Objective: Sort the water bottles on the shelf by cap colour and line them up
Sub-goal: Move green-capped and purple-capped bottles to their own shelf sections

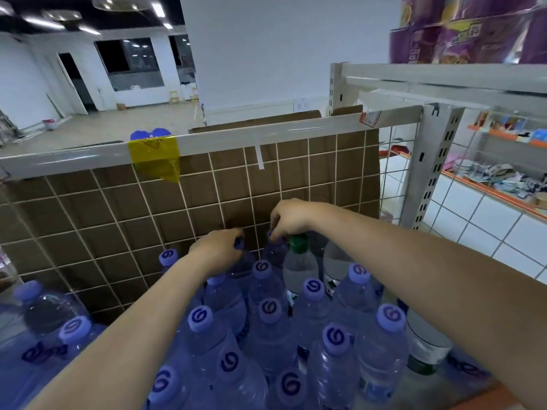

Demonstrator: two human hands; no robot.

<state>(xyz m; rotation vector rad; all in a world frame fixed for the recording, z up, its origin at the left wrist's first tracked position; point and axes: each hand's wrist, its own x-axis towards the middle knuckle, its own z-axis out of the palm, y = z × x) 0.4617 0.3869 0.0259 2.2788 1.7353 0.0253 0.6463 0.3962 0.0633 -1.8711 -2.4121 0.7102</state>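
I have both hands at the back row, against the wire grid [207, 199] with the cardboard [296, 173] behind it. My left hand [217, 247] is curled over the top of a blue-capped bottle [240, 243], fingers pinching round its cap. My right hand [288, 221] does the same on the next blue-capped bottle [273, 250] to its right, gripping at the cap and neck, just beside the green-capped bottle [299, 261], whose cap sits under my wrist.

The rest of the bottles fill the shelf in front of me: blue caps packed close in rough rows in the middle and on the left, with the green-capped one and a couple of pale-labelled bottles on the right side, one near the front edge whose cap I cannot see.

I judge these bottles to be full, so each is fairly heavy for a cap pinch, and the thin clear plastic will give if I squeeze the body. The caps are ribbed and stiff, the safest hold in such a tight pack, since there is no room to get fingers round the bodies. Smooth walls may be slippery, so I would lift straight up by the neck, clear the neighbours' caps, then shift to the body once free. Dragging sideways risks toppling the crowded ones nearby.
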